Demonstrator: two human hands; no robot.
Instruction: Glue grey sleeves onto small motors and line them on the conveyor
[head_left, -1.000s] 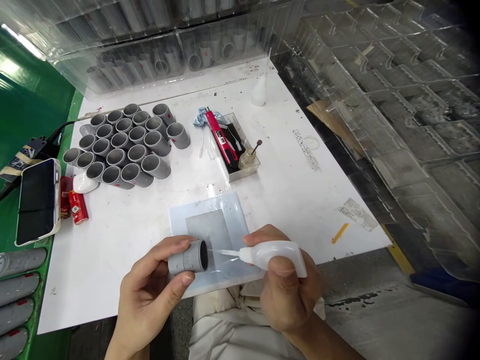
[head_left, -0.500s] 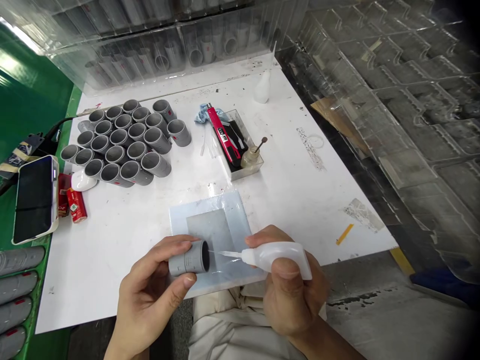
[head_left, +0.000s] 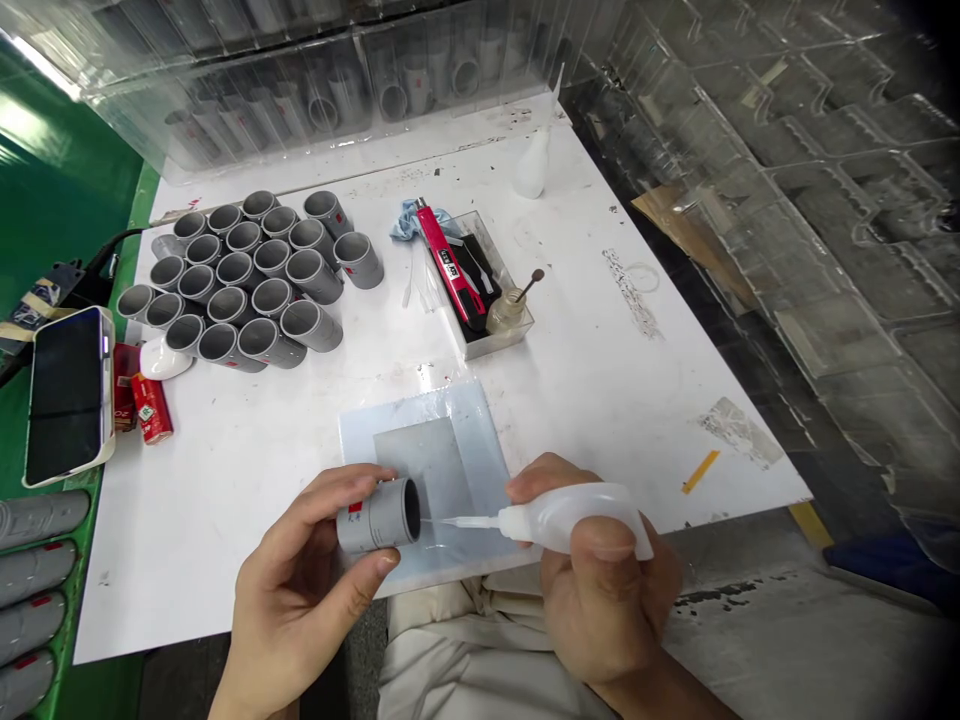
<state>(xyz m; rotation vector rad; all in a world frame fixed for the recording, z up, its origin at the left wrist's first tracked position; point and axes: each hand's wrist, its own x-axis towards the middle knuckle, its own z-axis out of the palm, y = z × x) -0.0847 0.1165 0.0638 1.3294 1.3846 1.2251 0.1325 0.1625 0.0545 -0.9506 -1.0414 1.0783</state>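
Note:
My left hand [head_left: 300, 590] grips a short grey plastic tube [head_left: 379, 518] lying sideways, its dark open end facing right and a red mark on its side. In my right hand [head_left: 607, 590] is a white squeeze bottle [head_left: 581, 512], held between thumb and fingers. The bottle's thin nozzle points left at the tube's open end, with a small gap apparently between tip and rim. Beneath both hands lies a light blue sheet [head_left: 480, 430] with a grey rectangle [head_left: 427, 455] on it.
Several upright grey tubes [head_left: 232, 275] stand at the left. A small clear box [head_left: 487, 345] holds a red cutter [head_left: 450, 262] and a little glass jar [head_left: 508, 312]. Another nozzle bottle [head_left: 532, 168] stands behind. A phone [head_left: 67, 395] is at the left edge; clear trays [head_left: 840, 250] are stacked right.
The tube has turned in my left hand, bringing its red mark into view. My right hand and the bottle have shifted slightly right, away from the tube.

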